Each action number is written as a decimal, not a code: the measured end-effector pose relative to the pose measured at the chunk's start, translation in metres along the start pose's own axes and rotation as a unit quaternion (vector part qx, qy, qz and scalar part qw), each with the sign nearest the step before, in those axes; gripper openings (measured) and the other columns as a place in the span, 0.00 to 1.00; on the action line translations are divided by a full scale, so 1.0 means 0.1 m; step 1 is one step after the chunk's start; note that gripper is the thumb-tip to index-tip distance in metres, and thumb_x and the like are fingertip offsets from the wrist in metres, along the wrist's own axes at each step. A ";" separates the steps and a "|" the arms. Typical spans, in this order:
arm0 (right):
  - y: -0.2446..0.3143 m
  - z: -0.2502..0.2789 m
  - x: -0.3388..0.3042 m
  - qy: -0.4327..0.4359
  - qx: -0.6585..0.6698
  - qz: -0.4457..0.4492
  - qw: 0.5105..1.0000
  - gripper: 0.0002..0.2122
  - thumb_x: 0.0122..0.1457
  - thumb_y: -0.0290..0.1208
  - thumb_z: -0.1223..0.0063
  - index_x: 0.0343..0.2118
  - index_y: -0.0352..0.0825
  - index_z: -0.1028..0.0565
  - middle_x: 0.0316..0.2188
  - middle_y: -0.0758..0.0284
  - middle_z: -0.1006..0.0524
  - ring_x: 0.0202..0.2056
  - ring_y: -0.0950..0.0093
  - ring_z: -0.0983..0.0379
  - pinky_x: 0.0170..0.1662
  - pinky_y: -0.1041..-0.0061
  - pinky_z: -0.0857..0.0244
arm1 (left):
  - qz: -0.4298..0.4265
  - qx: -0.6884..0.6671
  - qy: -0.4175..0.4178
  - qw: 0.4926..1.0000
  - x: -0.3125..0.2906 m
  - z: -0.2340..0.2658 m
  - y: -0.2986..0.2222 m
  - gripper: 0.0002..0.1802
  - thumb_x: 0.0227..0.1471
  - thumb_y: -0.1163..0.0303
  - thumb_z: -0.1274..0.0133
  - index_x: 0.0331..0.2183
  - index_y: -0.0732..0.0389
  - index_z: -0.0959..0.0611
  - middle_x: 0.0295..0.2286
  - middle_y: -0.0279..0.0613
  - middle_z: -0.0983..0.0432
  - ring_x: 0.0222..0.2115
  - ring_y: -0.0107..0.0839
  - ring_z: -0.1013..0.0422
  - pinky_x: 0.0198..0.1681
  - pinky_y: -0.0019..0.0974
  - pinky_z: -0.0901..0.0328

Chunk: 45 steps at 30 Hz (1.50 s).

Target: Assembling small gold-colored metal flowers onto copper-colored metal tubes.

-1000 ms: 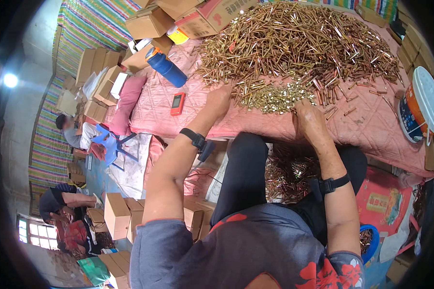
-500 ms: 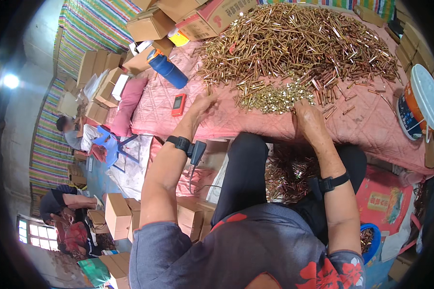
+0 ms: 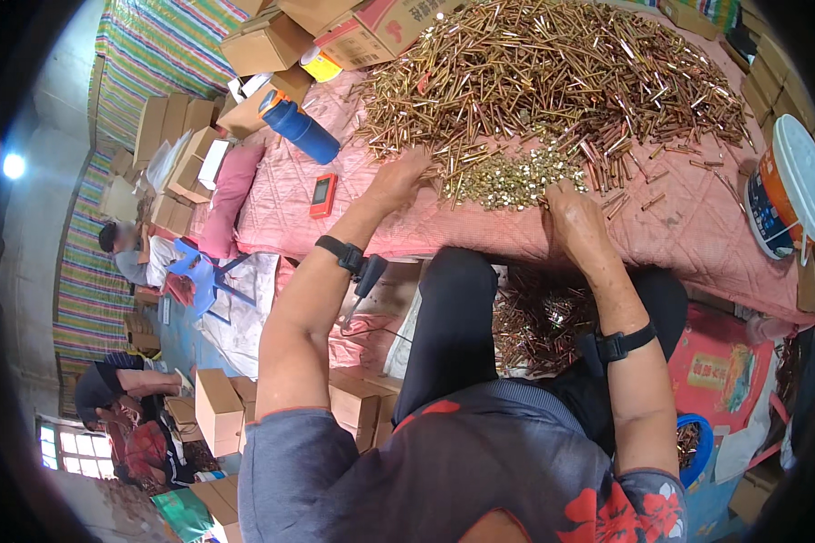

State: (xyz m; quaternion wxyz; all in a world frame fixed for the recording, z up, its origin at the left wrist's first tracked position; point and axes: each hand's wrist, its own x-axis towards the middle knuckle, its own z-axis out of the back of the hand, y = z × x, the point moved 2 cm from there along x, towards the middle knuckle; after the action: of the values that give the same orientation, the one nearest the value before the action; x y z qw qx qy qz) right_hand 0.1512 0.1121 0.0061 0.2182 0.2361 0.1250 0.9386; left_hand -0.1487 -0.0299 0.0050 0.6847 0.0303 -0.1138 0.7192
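Left hand (image 3: 397,184) shifted since half a second ago: then out over bare cover, now in again at the near left edge of the big heap of slim copper-coloured rods (image 3: 561,81). Right hand (image 3: 578,222) much as before, low at the near right edge of the small gold-and-silver bits (image 3: 516,178).

Left fingers reach toward the loose rods; cannot tell whether apart or clamped on one. Right fingers bunched and pointing down beside the bits; anything pinched there too small to make out.

Rods heaped across the far side of the tabletop (image 3: 281,213), which has a pink quilted cover. Bits spread in front of the heap, between the two hands. A few rods scattered singly, right of the right hand.

Left of the left hand: red device (image 3: 322,195) with a dark screen, lying flat; beyond it, blue bottle (image 3: 303,131), orange cap, on its side. Far right: white-lidded bucket (image 3: 792,185). Black straps (image 3: 340,252) on both forearms.
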 end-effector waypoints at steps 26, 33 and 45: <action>-0.02 -0.01 -0.02 -0.012 0.001 -0.005 1.000 0.03 0.48 0.21 0.52 0.27 0.31 0.29 0.29 0.54 0.28 0.29 0.56 0.25 0.31 0.59 0.31 | 0.210 0.038 0.016 0.977 0.35 -0.06 -0.55 0.19 0.44 0.57 0.41 0.27 0.66 0.20 0.27 0.55 0.23 0.31 0.51 0.27 0.34 0.47 0.32; -0.02 -0.04 -0.01 -0.013 0.005 -0.002 1.000 0.02 0.48 0.21 0.52 0.26 0.31 0.28 0.29 0.54 0.29 0.29 0.56 0.25 0.32 0.59 0.31 | 0.238 -0.156 0.115 0.952 0.24 0.07 -0.37 0.13 0.50 0.63 0.46 0.29 0.65 0.23 0.23 0.49 0.24 0.24 0.37 0.26 0.22 0.38 0.34; -0.06 -0.06 -0.04 -0.005 0.001 -0.005 1.000 0.03 0.49 0.22 0.52 0.28 0.31 0.29 0.29 0.53 0.29 0.28 0.55 0.26 0.31 0.59 0.31 | 0.288 -0.423 -0.048 0.858 -0.11 0.24 -0.37 0.11 0.49 0.81 0.50 0.36 0.58 0.23 0.21 0.34 0.28 0.16 0.21 0.34 0.17 0.26 0.39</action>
State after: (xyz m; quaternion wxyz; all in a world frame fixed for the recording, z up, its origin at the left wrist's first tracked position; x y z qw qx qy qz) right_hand 0.1534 0.1150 -0.0024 0.2229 0.2407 0.1259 0.9362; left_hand -0.1136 -0.0439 0.0303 0.3873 -0.2619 -0.4435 0.7646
